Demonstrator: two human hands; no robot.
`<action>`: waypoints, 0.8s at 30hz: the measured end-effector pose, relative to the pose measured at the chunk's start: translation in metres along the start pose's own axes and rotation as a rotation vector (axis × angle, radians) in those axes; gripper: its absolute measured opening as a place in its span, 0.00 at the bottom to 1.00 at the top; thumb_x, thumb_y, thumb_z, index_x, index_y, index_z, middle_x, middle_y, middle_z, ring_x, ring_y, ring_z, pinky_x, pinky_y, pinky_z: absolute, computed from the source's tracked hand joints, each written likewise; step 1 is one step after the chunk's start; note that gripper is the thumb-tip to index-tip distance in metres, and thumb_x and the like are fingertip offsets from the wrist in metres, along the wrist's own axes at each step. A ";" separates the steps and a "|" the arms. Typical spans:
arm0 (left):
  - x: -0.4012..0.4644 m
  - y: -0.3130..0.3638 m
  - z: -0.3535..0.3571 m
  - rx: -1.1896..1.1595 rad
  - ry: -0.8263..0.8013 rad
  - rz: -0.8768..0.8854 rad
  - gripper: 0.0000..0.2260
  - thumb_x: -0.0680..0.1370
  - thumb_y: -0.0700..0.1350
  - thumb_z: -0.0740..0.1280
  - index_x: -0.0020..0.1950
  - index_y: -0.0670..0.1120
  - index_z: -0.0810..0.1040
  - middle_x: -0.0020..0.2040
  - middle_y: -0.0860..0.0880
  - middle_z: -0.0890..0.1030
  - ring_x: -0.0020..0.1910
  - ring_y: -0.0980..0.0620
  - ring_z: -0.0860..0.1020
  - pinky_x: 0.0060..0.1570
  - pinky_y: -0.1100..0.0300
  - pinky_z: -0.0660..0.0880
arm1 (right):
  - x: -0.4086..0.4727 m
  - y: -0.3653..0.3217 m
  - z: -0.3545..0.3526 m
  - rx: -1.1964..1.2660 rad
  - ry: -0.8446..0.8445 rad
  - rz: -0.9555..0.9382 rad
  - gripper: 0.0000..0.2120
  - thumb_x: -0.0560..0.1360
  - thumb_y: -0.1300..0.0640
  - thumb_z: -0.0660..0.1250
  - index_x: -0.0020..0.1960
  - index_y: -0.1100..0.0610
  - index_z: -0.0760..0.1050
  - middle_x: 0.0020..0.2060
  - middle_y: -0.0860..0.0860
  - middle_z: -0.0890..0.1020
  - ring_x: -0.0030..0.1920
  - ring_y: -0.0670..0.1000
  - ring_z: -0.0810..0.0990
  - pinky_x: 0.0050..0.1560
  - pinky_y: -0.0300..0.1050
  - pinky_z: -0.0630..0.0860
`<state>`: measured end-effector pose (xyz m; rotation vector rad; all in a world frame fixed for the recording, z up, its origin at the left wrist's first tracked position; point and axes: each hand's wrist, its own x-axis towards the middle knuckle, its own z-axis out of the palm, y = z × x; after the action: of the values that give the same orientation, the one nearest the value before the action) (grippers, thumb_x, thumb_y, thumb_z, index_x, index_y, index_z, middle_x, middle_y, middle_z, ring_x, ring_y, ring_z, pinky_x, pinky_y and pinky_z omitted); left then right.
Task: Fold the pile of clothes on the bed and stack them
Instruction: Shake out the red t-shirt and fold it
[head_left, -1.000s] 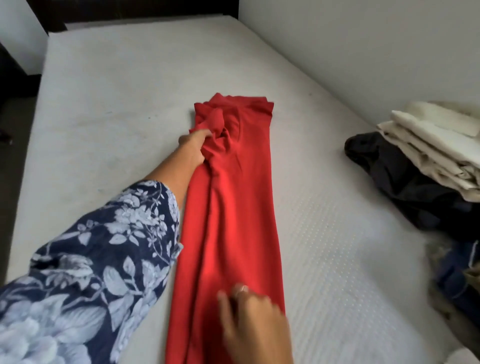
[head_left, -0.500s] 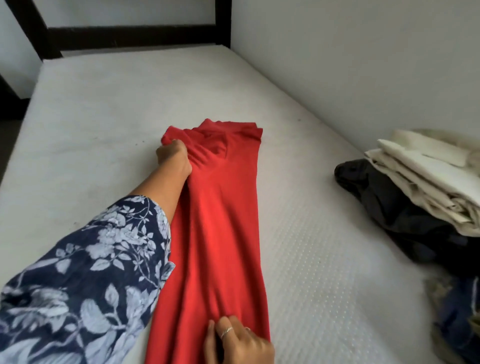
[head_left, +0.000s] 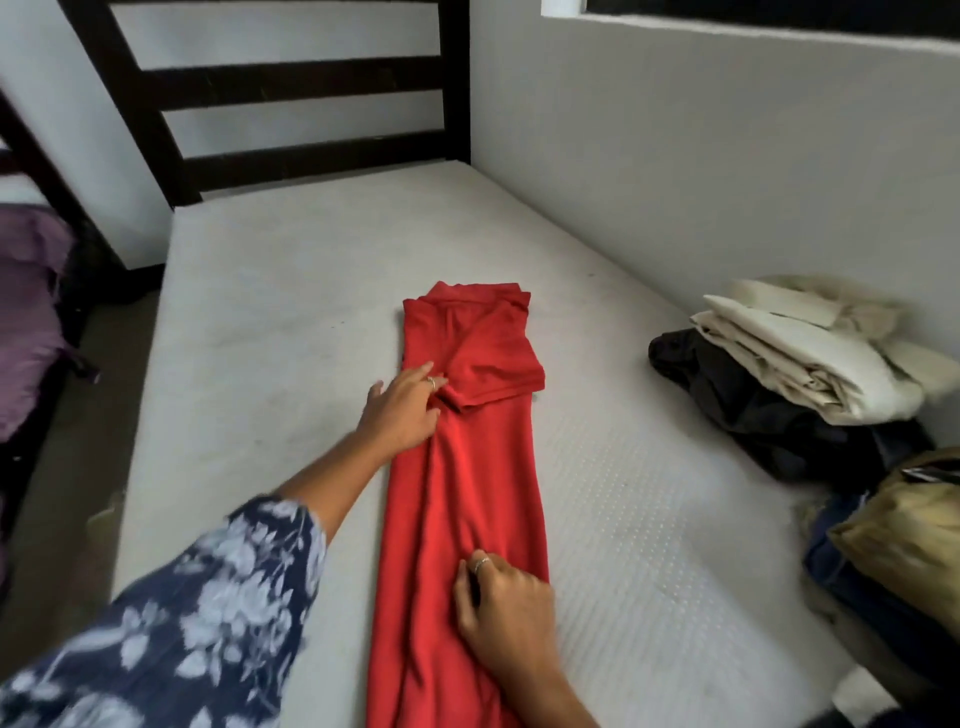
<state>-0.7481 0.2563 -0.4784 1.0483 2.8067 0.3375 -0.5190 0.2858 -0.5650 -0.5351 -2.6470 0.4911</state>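
Observation:
A long red garment (head_left: 467, 493) lies lengthwise down the middle of the white mattress (head_left: 291, 322), its sleeve folded across the far end. My left hand (head_left: 402, 410) rests with straight fingers on the garment's left edge, just below the folded sleeve. My right hand (head_left: 506, 610) sits on the near part of the garment with curled fingers pinching the fabric. At the right side of the bed lies the pile: folded cream cloth (head_left: 789, 353) on top of a crumpled black garment (head_left: 753, 410), with dark blue clothes (head_left: 852, 577) and a mustard piece (head_left: 909, 530) nearer to me.
A dark wooden headboard (head_left: 291, 88) stands at the far end of the bed. A white wall (head_left: 675, 156) runs along the right side. Purple fabric (head_left: 26, 312) lies on other furniture to the left, across a strip of floor.
My left hand let go of the bunched sleeve, which now lies folded flat across the garment, and it opened onto the fabric. The view tilted up, showing the headboard.

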 end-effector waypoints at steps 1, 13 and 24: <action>-0.028 0.003 0.005 -0.051 0.070 -0.026 0.24 0.78 0.47 0.64 0.74 0.51 0.66 0.77 0.50 0.59 0.75 0.51 0.60 0.71 0.47 0.60 | 0.000 -0.002 -0.005 -0.006 -0.036 0.014 0.11 0.70 0.47 0.61 0.33 0.52 0.69 0.25 0.49 0.77 0.23 0.50 0.76 0.20 0.41 0.64; -0.246 0.032 0.051 -0.325 -0.153 -0.576 0.32 0.73 0.59 0.70 0.65 0.37 0.70 0.65 0.38 0.74 0.64 0.40 0.73 0.60 0.53 0.71 | -0.070 -0.019 -0.050 -0.009 -0.168 0.232 0.25 0.75 0.49 0.66 0.66 0.63 0.68 0.60 0.60 0.70 0.61 0.64 0.70 0.60 0.58 0.69; -0.290 0.036 0.048 -1.006 -0.160 -0.627 0.29 0.72 0.38 0.72 0.69 0.40 0.63 0.63 0.42 0.76 0.54 0.46 0.77 0.57 0.51 0.76 | -0.087 -0.028 -0.085 0.447 -0.437 0.713 0.22 0.75 0.52 0.67 0.64 0.62 0.69 0.62 0.60 0.75 0.60 0.60 0.75 0.53 0.47 0.72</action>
<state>-0.4980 0.0993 -0.5039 -0.0237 2.1362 1.2819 -0.4163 0.2463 -0.5074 -1.3412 -2.5167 1.5098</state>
